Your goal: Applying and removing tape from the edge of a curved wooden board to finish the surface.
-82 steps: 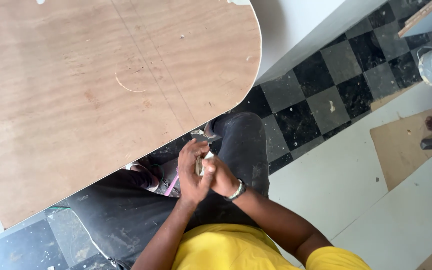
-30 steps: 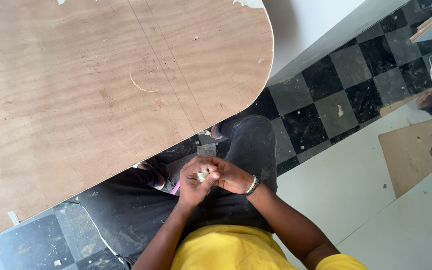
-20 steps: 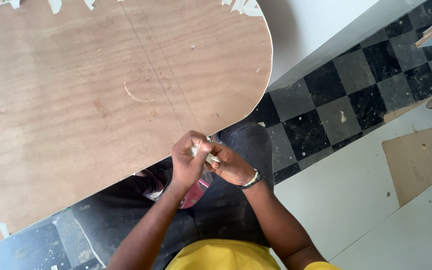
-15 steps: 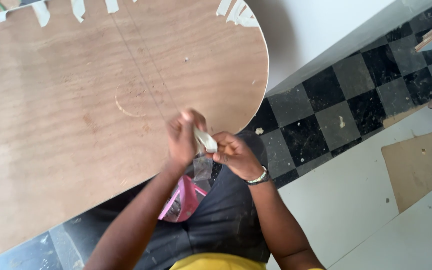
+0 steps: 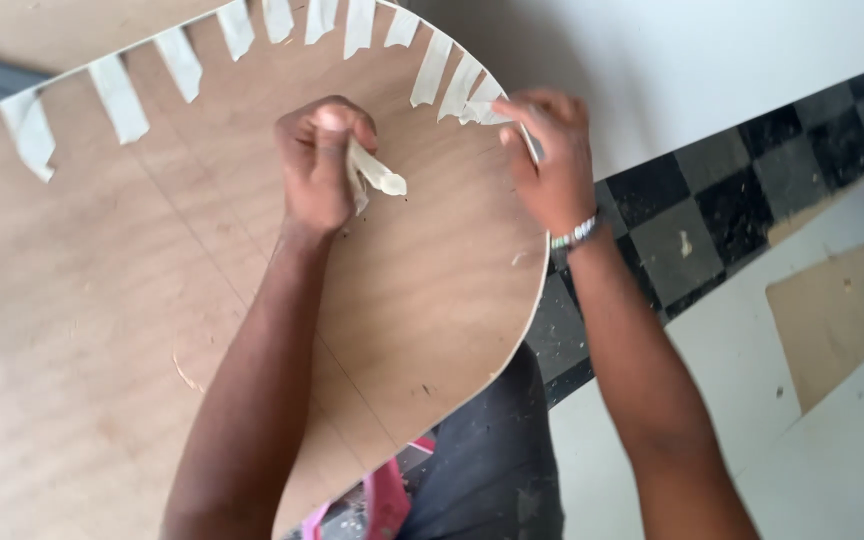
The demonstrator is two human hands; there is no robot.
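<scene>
Between my thumb and forefinger, my left hand (image 5: pixel 320 165) pinches a short strip of pale masking tape (image 5: pixel 377 176) whose loose end curls off to the right of my knuckles; it looks light, limp and sticky on one face, so I judge it best held by one end to keep it from folding onto itself. Off to the right, my right hand (image 5: pixel 550 160) presses fingertips on another tape piece (image 5: pixel 474 108) at the curved rim, closed around nothing that I can see, with a bracelet (image 5: pixel 576 235) on its wrist. Beneath both hands lies a plywood panel (image 5: pixel 152 330), stiff, flat and dry, with a rounded edge; a row of tape strips (image 5: pixel 182 62) is folded over its far rim beyond my fingers. Past my right forearm shows a black-and-grey checkered floor (image 5: pixel 692 215) and a white board (image 5: pixel 702 50); something pink (image 5: pixel 387 500) sits below near my lap.
</scene>
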